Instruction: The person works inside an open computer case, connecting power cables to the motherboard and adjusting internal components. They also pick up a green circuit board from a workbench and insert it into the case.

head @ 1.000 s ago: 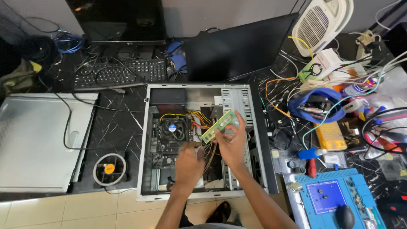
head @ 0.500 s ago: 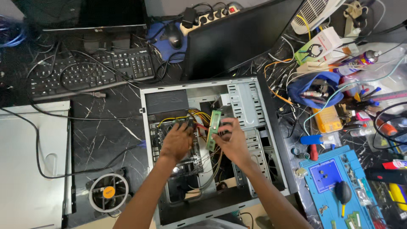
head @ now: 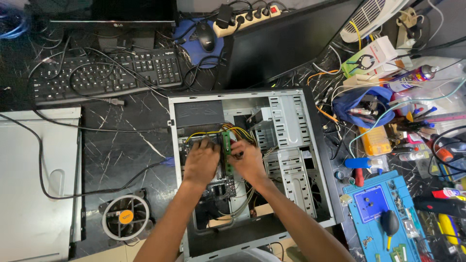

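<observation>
Pressing: both hands on green RAM stick [head: 226, 150], standing edge-up over motherboard [head: 213, 187] inside open PC case [head: 310, 160].
Left hand [head: 200, 162]: fingers curled against stick's left side, steadying.
Right hand [head: 246, 161]: pinched on stick, probably guiding it slotward.
Change: stick formerly raised, tilted; now lower, upright.

Head camera, looking steeply down

It sat close above the open computer case [head: 242, 170] on the desk [head: 121, 145], apparently tilted slightly; no second view existed.
</observation>
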